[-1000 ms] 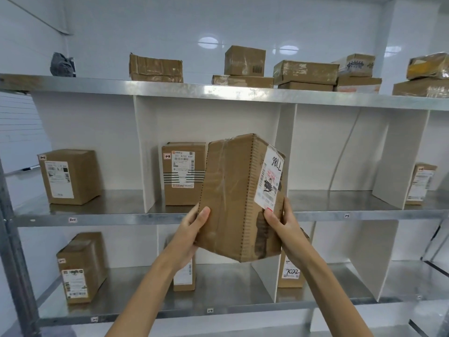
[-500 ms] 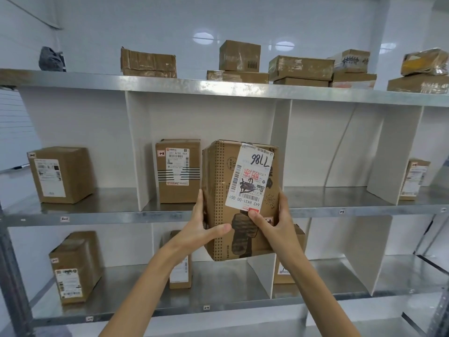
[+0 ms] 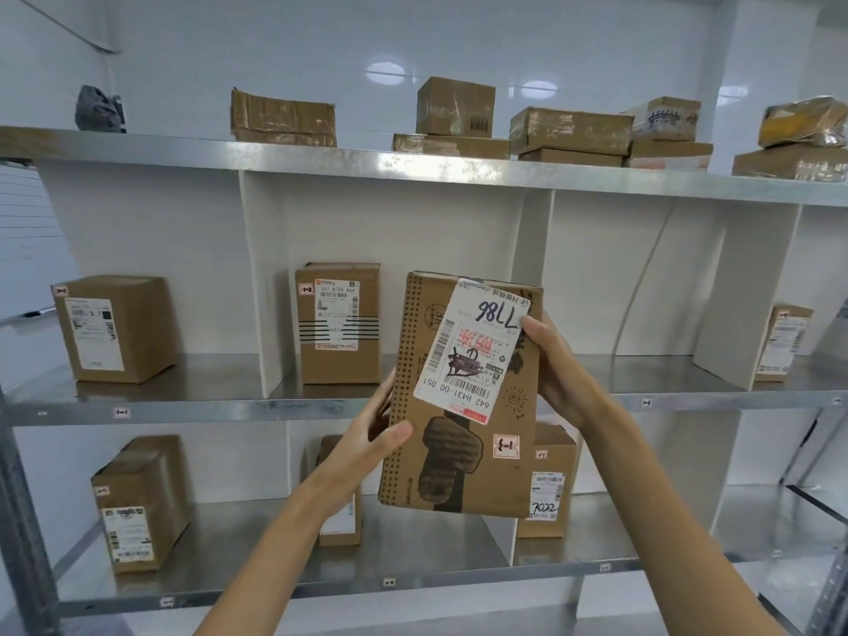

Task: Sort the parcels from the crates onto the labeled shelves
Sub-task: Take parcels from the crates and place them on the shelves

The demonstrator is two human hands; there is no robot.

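Cardboard parcel (image 3: 463, 456) between left hand (image 3: 367, 445), right hand (image 3: 557, 364); half-hides box (image 3: 550, 488) behind.

The white label (image 3: 468, 351) on the parcel (image 3: 459, 479) says 7786 and 642 H431-00 051. A box (image 3: 338, 355) behind it says 507 N705 A64.

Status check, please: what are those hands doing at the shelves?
Left hand and right hand grip brown cardboard parcel, white label facing out. Held before grey metal shelf, not yet placed. Nothing blocking.
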